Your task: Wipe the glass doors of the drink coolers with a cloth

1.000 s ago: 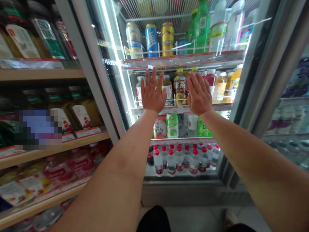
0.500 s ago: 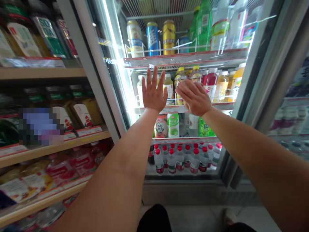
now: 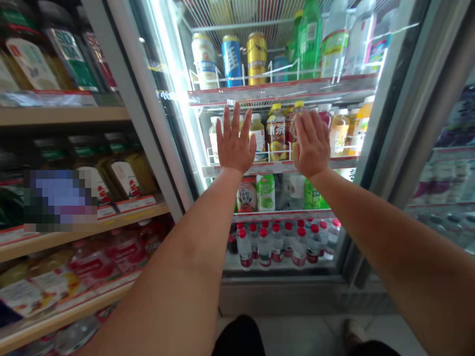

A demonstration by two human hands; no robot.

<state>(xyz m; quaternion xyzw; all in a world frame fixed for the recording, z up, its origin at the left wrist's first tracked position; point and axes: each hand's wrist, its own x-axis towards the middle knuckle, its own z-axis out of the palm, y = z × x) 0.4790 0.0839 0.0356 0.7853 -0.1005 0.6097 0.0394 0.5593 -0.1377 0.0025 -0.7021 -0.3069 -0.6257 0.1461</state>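
Juice bottles [image 3: 276,136] sit behind; right grip [image 3: 311,148] splayed upright again, left grip [image 3: 233,146] stays splayed

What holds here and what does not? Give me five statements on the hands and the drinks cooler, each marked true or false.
1. The left hand and the right hand are both raised and open, fingers up. True.
2. The left hand holds the blue can. False: it holds nothing, and the can stands on the top shelf.
3. Red-capped water bottles stand on the bottom shelf. True.
4. The right hand is shut on the green bottle. False: that bottle stands on the top shelf, above the open hand.
5. Wooden shelves of goods stand left of the cooler. True.
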